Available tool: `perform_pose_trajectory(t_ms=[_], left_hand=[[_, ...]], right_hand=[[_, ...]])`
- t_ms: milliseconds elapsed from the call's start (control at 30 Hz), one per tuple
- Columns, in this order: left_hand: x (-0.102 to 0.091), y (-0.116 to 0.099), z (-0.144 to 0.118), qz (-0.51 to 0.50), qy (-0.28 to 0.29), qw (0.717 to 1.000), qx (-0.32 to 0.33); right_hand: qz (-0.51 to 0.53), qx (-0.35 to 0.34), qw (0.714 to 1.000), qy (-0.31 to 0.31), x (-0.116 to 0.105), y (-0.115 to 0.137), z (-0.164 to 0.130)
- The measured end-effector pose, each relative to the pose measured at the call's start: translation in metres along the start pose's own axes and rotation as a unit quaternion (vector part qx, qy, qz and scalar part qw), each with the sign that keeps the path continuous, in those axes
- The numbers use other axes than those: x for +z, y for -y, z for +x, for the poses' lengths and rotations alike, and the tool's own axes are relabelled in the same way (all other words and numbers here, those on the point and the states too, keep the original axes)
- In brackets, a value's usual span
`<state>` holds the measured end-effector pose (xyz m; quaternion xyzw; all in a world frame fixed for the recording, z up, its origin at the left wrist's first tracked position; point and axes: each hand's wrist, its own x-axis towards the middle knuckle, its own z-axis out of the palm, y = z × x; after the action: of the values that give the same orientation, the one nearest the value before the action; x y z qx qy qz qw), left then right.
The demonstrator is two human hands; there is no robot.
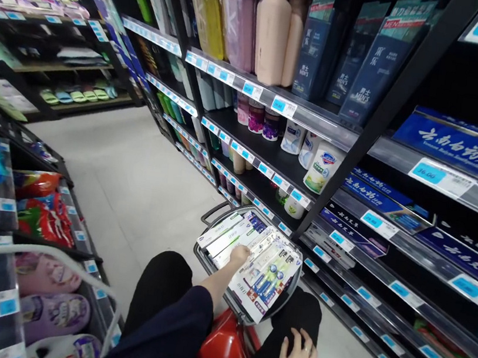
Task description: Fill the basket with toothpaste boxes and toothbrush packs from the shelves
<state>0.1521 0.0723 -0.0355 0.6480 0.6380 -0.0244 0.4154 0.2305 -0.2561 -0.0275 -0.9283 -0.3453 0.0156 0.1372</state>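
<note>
Basket (205,255) first: I see a wire shopping basket on the floor beside the dark shelving (374,133), packed with flat cartons, white toothpaste boxes (231,234) on its far side and toothbrush packs (267,278) nearer me. My left hand (239,255) reaches into it, fingers curled down on a white box there; I cannot tell whether they actually grip it. My right hand (298,356) lies flat and open on my knee, holding nothing. A red stool (221,351) sits under me.
</note>
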Motion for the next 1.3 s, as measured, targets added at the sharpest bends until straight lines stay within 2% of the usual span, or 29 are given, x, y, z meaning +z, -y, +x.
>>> perform_pose_trajectory(t_ms=[300, 567, 767, 933, 1000, 1100, 1200, 1300], left_hand=[[0.008, 0.001, 0.012, 0.084, 0.024, 0.995, 0.04], [0.009, -0.003, 0.012, 0.14, 0.012, 0.988, 0.072], [0.008, -0.007, 0.008, 0.177, -0.004, 0.982, 0.067], [0.007, -0.008, 0.007, 0.206, 0.003, 0.977, 0.061], [0.007, -0.009, 0.006, 0.22, -0.008, 0.972, 0.084], [0.009, -0.014, 0.006, 0.241, -0.008, 0.955, 0.171], [0.015, -0.022, 0.009, 0.264, 0.036, 0.932, 0.244], [0.022, -0.027, 0.014, 0.286, 0.074, 0.922, 0.252]], right_hand=[[0.01, 0.007, 1.0, 0.005, -0.002, 0.002, 0.004], [0.003, 0.017, 1.0, 0.013, -0.004, 0.002, 0.006], [-0.002, 0.015, 1.0, 0.008, -0.004, 0.003, 0.006], [-0.003, 0.016, 1.0, 0.006, -0.002, 0.002, 0.006], [-0.002, 0.014, 1.0, 0.005, -0.002, 0.002, 0.006], [0.0, 0.012, 1.0, 0.004, -0.001, 0.002, 0.006], [0.002, 0.015, 1.0, 0.005, -0.001, 0.002, 0.006], [0.005, 0.02, 1.0, 0.007, -0.001, 0.003, 0.007]])
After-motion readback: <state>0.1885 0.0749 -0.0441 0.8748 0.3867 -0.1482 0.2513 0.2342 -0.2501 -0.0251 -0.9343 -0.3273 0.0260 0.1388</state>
